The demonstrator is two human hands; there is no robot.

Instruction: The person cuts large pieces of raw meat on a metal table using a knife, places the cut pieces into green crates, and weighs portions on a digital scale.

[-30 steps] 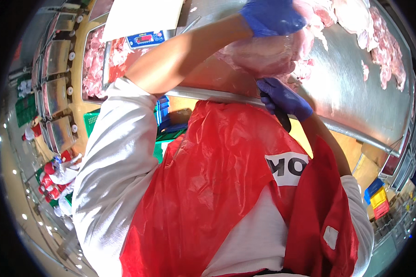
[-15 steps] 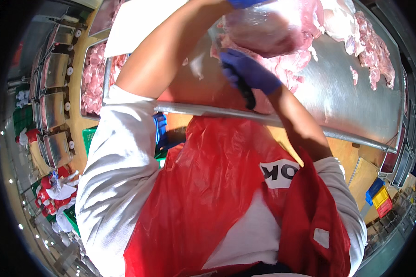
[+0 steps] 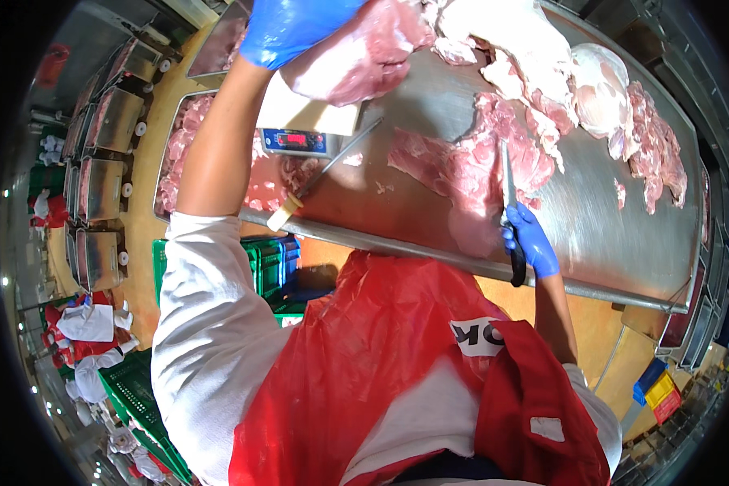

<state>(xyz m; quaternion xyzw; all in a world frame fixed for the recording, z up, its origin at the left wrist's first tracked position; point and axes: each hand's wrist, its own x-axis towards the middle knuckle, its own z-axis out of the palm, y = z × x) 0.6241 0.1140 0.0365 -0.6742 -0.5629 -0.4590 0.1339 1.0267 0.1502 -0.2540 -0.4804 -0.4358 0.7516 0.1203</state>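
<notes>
My left hand (image 3: 300,31), in a blue glove, holds a large smooth pink piece of meat (image 3: 360,61) at the top left; its fingertips are partly out of the picture. This piece hangs above a white board (image 3: 312,109) on a scale (image 3: 296,142) with a blue front and red display. Closed round the black handle of a knife (image 3: 508,178) is my right hand (image 3: 530,243), also gloved. The blade points away from me, over a ragged spread of pink meat (image 3: 482,162) on the steel table (image 3: 603,231).
A sharpening steel (image 3: 328,168) with a pale handle lies across the table's near left edge. Trays of meat (image 3: 182,150) stand left. More meat, partly whitish (image 3: 526,40), lies at the far side and right (image 3: 656,150). Green crates (image 3: 266,263) stand below; other people (image 3: 89,332) are far left.
My left hand has carried the large meat piece left, toward the scale. My right hand with the knife has moved right and nearer me, its blade now plainly visible.
</notes>
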